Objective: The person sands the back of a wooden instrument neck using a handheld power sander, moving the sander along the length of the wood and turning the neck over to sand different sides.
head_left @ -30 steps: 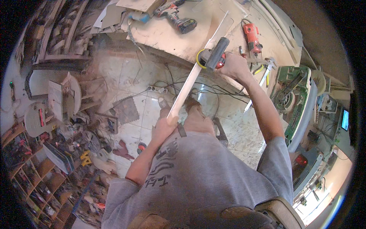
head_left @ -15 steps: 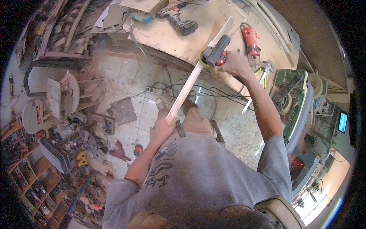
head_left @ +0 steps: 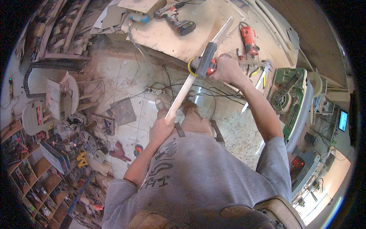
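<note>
A long, pale wooden strip [head_left: 181, 95] slants from my waist up over the workbench [head_left: 156, 40]. Its near end is gripped by my left hand [head_left: 162, 130], with the fingers closed around it. Partway along the strip, my right hand [head_left: 228, 69] is wrapped around a hand tool [head_left: 207, 58] with a long black body, a yellow-rimmed round part and a red part. The tool lies against the strip; its exact kind is unclear, and my hand hides its grip.
On the bench lie a cordless drill [head_left: 181, 24], a red power tool [head_left: 249, 40] and a caliper-like metal tool [head_left: 263, 74]. Cables [head_left: 213, 91] and a power strip [head_left: 154, 91] run across the floor. A green machine [head_left: 291, 95] stands right; cluttered shelves [head_left: 34, 179] are left.
My right hand has drawn the black tool along the strip, toward me and slightly left. The strip and my left hand look nearly still.
</note>
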`<state>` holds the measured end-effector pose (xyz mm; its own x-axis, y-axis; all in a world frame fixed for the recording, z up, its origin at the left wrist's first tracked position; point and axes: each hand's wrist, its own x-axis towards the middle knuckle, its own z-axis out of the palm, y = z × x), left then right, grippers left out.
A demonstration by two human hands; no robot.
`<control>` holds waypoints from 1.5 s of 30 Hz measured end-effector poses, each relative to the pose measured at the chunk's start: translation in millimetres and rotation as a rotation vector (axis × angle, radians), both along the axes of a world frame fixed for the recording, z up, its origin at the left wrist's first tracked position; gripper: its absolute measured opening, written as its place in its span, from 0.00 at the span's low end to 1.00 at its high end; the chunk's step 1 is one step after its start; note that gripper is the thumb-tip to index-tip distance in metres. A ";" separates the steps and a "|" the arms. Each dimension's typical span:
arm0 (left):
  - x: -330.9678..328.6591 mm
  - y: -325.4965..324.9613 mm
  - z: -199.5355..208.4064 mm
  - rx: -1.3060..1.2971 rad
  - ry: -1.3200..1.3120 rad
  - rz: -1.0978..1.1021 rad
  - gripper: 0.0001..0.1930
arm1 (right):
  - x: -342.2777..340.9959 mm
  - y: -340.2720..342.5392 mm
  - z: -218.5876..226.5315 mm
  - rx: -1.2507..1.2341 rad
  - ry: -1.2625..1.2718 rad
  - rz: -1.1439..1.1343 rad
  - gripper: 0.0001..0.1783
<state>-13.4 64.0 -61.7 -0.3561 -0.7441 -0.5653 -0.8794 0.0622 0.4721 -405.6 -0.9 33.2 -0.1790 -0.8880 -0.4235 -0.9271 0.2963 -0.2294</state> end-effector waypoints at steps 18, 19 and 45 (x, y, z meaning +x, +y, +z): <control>12.6 -20.6 -8.5 0.431 0.141 0.033 0.24 | 38.6 26.1 -2.6 0.058 -0.074 0.096 0.38; 13.0 -20.0 -7.4 0.427 0.149 0.032 0.24 | 42.2 28.0 -1.2 0.006 -0.048 0.100 0.39; 9.8 -31.4 -15.3 0.582 0.266 0.014 0.21 | 18.0 28.4 -17.4 -0.084 -0.039 -0.072 0.29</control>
